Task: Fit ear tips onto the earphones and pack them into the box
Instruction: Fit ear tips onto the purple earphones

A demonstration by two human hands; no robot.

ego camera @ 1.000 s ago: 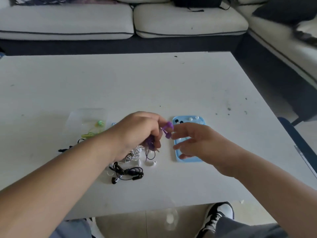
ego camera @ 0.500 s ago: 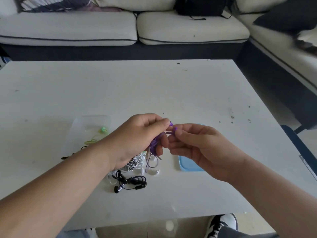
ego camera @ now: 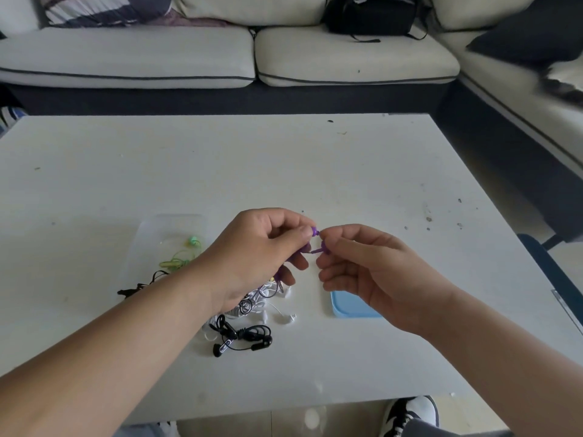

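Left hand [ego camera: 262, 247] pinches the purple earphones [ego camera: 314, 231], cord hidden in its palm; right hand [ego camera: 369, 269] pinches 1 bud [ego camera: 325, 249], half-covering the blue tray [ego camera: 350, 307].

Beyond both hands the table [ego camera: 252, 165] lies open right to its far edge. Close in, black earphones [ego camera: 243, 337] and white earphones [ego camera: 285, 318] crowd the patch below the left hand [ego camera: 258, 247], with the clear box [ego camera: 170, 228] just left of them and a blue tray [ego camera: 350, 309] under the right hand [ego camera: 372, 272]. Purple earphones [ego camera: 315, 231] bridge the gap between the hands.
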